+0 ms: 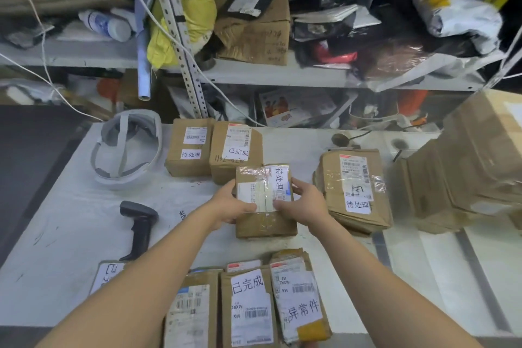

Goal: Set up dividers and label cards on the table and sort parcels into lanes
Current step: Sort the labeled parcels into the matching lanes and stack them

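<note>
Left hand and right hand grasp the taped parcel by its sides, fingers curled round its far edge, thumbs on its label; whether it rests on the white counter I cannot tell. Judgement: keep the handwritten card upward and set the parcel squarely beside a like-marked box beyond the left fingers. A scanner lies left of the fingers; cluttered shelves stand beyond.

Matt cardboard parcel under glossy clear tape.
</note>
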`<action>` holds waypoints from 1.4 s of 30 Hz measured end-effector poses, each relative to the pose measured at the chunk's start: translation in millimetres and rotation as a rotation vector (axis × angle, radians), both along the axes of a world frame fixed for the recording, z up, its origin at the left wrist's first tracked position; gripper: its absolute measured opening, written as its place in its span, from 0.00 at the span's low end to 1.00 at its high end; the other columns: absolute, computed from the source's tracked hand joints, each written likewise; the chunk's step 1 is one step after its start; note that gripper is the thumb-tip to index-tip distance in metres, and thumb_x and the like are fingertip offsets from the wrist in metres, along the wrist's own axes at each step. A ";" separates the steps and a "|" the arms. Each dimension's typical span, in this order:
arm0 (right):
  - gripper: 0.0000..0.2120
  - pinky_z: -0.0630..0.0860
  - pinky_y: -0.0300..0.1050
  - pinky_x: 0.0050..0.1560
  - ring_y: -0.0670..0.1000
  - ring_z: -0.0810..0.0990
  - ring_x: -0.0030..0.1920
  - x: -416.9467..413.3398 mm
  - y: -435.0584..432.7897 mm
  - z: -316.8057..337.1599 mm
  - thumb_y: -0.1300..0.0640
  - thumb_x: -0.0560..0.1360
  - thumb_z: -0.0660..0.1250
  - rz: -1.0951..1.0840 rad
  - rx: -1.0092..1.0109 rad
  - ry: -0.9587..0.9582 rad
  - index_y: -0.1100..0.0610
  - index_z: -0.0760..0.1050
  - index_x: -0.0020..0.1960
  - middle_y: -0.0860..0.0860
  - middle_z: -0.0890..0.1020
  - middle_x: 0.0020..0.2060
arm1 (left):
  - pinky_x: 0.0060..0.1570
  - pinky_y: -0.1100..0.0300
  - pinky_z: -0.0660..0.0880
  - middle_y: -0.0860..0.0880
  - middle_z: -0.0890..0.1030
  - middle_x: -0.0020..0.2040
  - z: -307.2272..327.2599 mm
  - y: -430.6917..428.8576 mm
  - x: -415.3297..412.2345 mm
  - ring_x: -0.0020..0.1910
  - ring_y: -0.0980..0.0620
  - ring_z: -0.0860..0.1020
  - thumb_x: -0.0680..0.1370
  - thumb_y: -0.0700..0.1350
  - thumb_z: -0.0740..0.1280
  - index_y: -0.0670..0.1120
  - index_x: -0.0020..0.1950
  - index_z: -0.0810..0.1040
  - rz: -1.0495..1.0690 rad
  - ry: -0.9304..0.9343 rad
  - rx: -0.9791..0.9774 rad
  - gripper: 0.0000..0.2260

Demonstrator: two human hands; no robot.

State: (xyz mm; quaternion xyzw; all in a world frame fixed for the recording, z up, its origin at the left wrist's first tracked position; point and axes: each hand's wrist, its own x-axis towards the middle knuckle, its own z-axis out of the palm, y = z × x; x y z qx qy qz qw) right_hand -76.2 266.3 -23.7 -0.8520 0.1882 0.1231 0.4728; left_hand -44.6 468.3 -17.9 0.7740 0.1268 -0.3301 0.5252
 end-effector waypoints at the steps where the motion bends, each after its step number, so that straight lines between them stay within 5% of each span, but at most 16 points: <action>1: 0.35 0.74 0.42 0.52 0.45 0.78 0.56 -2.8 -5.9 6.5 0.51 0.65 0.79 -0.005 0.019 -0.014 0.47 0.73 0.70 0.45 0.81 0.60 | 0.32 0.61 0.76 0.58 0.79 0.52 5.8 -4.9 -2.5 0.47 0.57 0.79 0.71 0.41 0.77 0.59 0.64 0.71 0.009 -0.021 -0.006 0.27; 7: 0.34 0.71 0.36 0.40 0.45 0.78 0.53 -13.1 -51.3 51.2 0.49 0.66 0.78 -0.008 0.016 -0.139 0.45 0.72 0.70 0.42 0.80 0.59 | 0.45 0.54 0.80 0.56 0.77 0.64 45.5 -49.8 -15.8 0.58 0.51 0.78 0.70 0.42 0.78 0.57 0.74 0.66 0.116 -0.202 -0.037 0.37; 10: 0.36 0.76 0.46 0.54 0.48 0.77 0.59 -15.9 -81.1 71.4 0.47 0.65 0.78 -0.026 0.006 -0.190 0.46 0.71 0.71 0.44 0.79 0.64 | 0.53 0.53 0.79 0.55 0.77 0.64 62.0 -78.9 -17.7 0.63 0.51 0.75 0.71 0.43 0.77 0.57 0.74 0.67 0.119 -0.341 -0.071 0.35; 14: 0.38 0.75 0.52 0.61 0.47 0.77 0.61 -22.2 -127.8 87.8 0.47 0.65 0.79 -0.071 0.026 -0.212 0.45 0.69 0.72 0.44 0.78 0.65 | 0.37 0.62 0.77 0.61 0.77 0.53 73.6 -125.1 -20.3 0.51 0.60 0.76 0.72 0.44 0.77 0.62 0.73 0.66 0.112 -0.378 -0.145 0.34; 18: 0.36 0.72 0.44 0.56 0.47 0.77 0.61 -28.2 -170.1 89.6 0.50 0.68 0.78 -0.088 0.032 -0.204 0.47 0.69 0.73 0.45 0.78 0.65 | 0.40 0.62 0.77 0.62 0.75 0.52 65.2 -170.9 -23.8 0.53 0.58 0.77 0.73 0.44 0.76 0.62 0.74 0.64 0.104 -0.399 -0.187 0.35; 23: 0.33 0.74 0.45 0.56 0.45 0.79 0.57 -33.9 -208.3 74.7 0.52 0.68 0.78 -0.079 0.045 -0.146 0.48 0.71 0.71 0.43 0.80 0.62 | 0.38 0.66 0.74 0.67 0.70 0.49 42.1 -210.1 -28.4 0.56 0.56 0.72 0.73 0.45 0.76 0.61 0.75 0.64 0.078 -0.397 -0.190 0.35; 26: 0.31 0.76 0.54 0.62 0.49 0.79 0.62 -35.7 -221.9 61.6 0.51 0.68 0.78 -0.096 0.074 -0.106 0.48 0.74 0.68 0.45 0.80 0.62 | 0.38 0.68 0.75 0.70 0.71 0.48 30.4 -223.3 -29.8 0.52 0.62 0.73 0.73 0.45 0.76 0.70 0.64 0.71 0.048 -0.389 -0.164 0.28; 29: 0.28 0.77 0.52 0.61 0.46 0.79 0.60 -36.2 -227.7 54.3 0.48 0.67 0.77 -0.092 0.061 -0.133 0.46 0.76 0.66 0.44 0.82 0.59 | 0.41 0.63 0.79 0.73 0.72 0.46 28.3 -227.9 -29.0 0.53 0.61 0.76 0.74 0.46 0.75 0.78 0.48 0.72 0.026 -0.365 -0.172 0.24; 34: 0.25 0.78 0.50 0.56 0.44 0.79 0.56 -31.4 -230.2 62.6 0.43 0.68 0.75 0.009 -0.141 -0.117 0.45 0.77 0.63 0.41 0.83 0.56 | 0.45 0.61 0.80 0.59 0.75 0.57 31.4 -222.3 -24.5 0.60 0.51 0.76 0.74 0.49 0.75 0.60 0.73 0.67 0.000 -0.382 -0.113 0.31; 39: 0.30 0.75 0.46 0.47 0.52 0.79 0.55 -22.0 -215.0 85.9 0.41 0.71 0.71 0.088 -0.440 -0.158 0.46 0.70 0.71 0.48 0.81 0.57 | 0.56 0.55 0.76 0.51 0.73 0.68 54.4 -203.3 -14.8 0.65 0.48 0.74 0.75 0.52 0.73 0.55 0.77 0.64 -0.045 -0.457 0.065 0.33; 42: 0.32 0.74 0.47 0.50 0.53 0.77 0.63 -10.1 -192.6 101.0 0.43 0.73 0.70 0.161 -0.465 -0.281 0.48 0.66 0.74 0.48 0.77 0.66 | 0.57 0.53 0.74 0.48 0.71 0.71 75.0 -175.0 -6.7 0.64 0.47 0.73 0.75 0.52 0.72 0.55 0.78 0.61 -0.058 -0.548 0.204 0.34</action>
